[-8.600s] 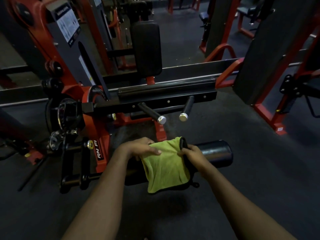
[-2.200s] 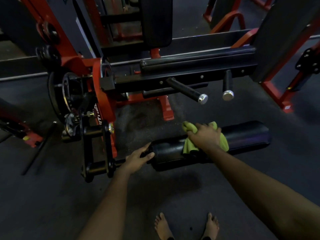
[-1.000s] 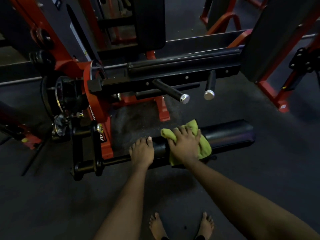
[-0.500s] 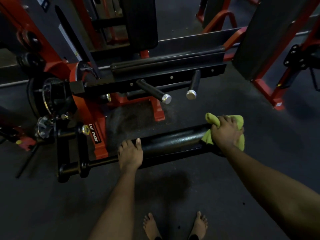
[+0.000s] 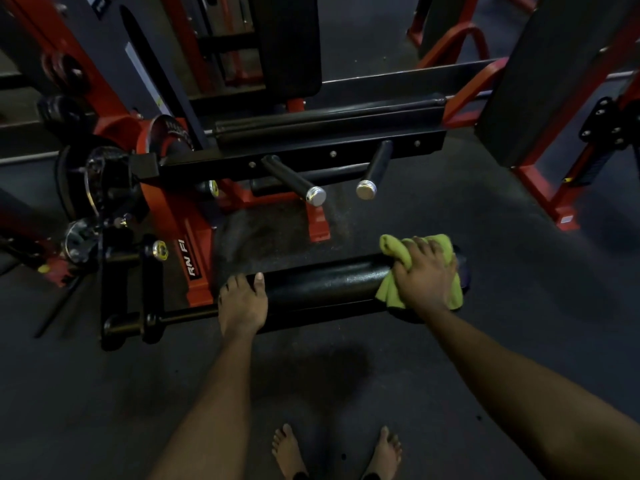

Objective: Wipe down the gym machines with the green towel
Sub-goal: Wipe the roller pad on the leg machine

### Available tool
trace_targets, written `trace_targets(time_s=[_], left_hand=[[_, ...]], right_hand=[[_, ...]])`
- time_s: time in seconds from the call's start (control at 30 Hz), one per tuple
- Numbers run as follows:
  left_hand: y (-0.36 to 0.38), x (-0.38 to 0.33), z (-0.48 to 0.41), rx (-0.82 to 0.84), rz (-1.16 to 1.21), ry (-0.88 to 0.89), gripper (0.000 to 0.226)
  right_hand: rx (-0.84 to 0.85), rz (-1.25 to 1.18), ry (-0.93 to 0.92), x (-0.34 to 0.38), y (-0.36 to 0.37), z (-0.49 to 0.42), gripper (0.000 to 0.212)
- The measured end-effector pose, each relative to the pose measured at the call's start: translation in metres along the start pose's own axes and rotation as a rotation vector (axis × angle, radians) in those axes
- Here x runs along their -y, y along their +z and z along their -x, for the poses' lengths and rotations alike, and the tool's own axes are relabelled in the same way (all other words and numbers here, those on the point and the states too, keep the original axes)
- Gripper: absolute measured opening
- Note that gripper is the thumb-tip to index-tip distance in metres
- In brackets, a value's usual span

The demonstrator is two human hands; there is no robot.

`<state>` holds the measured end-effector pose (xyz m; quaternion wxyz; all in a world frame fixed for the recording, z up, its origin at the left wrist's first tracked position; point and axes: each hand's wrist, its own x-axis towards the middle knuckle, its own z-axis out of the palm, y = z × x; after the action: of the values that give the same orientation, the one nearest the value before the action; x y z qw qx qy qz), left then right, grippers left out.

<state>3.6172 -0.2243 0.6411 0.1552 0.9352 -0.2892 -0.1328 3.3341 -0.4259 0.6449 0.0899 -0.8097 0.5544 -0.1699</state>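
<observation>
Right now, head view: dim gym room, w/ dark rubber floor [image 5: 519, 289] running under everything and a gritty patch showing by the red frame [image 5: 173, 216] of a leg machine. Black roller [image 5: 329, 282] is lying across mid-pic, low over the floor. Behind it two handles [image 5: 294, 180] w/ silver caps are sticking toward the cam, a back pad [image 5: 287, 43] is standing up top, and more red frames are standing at R. Bare feet [image 5: 287, 448] are standing at the bottom edge.

L hand [image 5: 242, 303] is resting on the roller's L end, fingers lying together over the curve, thumb alongside. R hand [image 5: 426, 275] is pressing the towel [image 5: 391, 247] onto the roller's R end, fingers slightly spread, curling over the bunched cloth and gripping it. One fold is poking out L of the knuckles; the rest is hanging down the near side.

Vs 1 s ago: towel + R hand were just beside L hand; now they're sitting well apart from it, at the far end. L hand is staying put. Vs 0.5 s ago: approx same spot.
</observation>
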Motion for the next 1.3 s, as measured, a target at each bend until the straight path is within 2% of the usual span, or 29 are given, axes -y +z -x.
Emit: trace_targets(time_s=[0.13,0.2,0.27,0.4,0.5,0.6,0.7,0.77,0.83,0.9,0.97,1.07,1.2,1.3], left_hand=[[0.004,0.007,0.002,-0.039,0.05,0.024,0.058],[0.005,0.009,0.006,-0.055,0.081,0.044,0.06],[0.007,0.011,0.014,-0.093,0.095,0.061,0.058],[0.018,0.013,0.043,-0.169,0.127,0.06,0.06],[0.022,0.017,0.056,-0.179,0.158,0.072,0.064],[0.024,0.016,0.058,-0.173,0.175,0.058,0.062],[0.025,0.015,0.059,-0.172,0.175,0.064,0.064],[0.024,0.017,0.058,-0.171,0.185,0.065,0.065],[0.023,0.017,0.059,-0.17,0.188,0.068,0.064],[0.023,0.014,0.058,-0.189,0.173,0.067,0.062],[0.025,0.011,0.058,-0.223,0.174,0.036,0.059],[0.028,0.007,0.062,-0.281,0.157,0.015,0.056],[0.027,0.008,0.061,-0.315,0.156,0.039,0.052],[0.021,0.008,0.059,-0.316,0.172,0.045,0.049]], right_hand=[[0.056,0.02,0.156,-0.024,-0.014,-0.027,0.052],[0.118,0.039,0.253,-0.017,-0.018,-0.041,0.045],[0.174,0.062,0.275,0.004,-0.017,-0.044,0.041],[0.192,0.063,-0.06,0.041,0.001,-0.009,0.045],[0.112,0.089,-0.127,0.02,0.002,0.001,0.049],[0.108,0.144,0.045,-0.01,-0.011,-0.025,0.047],[0.231,0.17,0.288,-0.009,-0.022,-0.055,0.048],[0.329,0.239,0.331,0.011,-0.017,-0.061,0.054],[0.397,0.257,0.22,0.04,-0.007,-0.055,0.057],[0.401,0.191,0.019,0.067,0.005,-0.04,0.049],[0.314,0.121,-0.125,0.076,0.006,-0.022,0.041],[0.158,0.075,-0.178,0.039,0.002,-0.014,0.039],[0.159,0.137,0.061,-0.018,-0.013,-0.043,0.039],[0.237,0.156,0.267,-0.014,-0.017,-0.063,0.042]])
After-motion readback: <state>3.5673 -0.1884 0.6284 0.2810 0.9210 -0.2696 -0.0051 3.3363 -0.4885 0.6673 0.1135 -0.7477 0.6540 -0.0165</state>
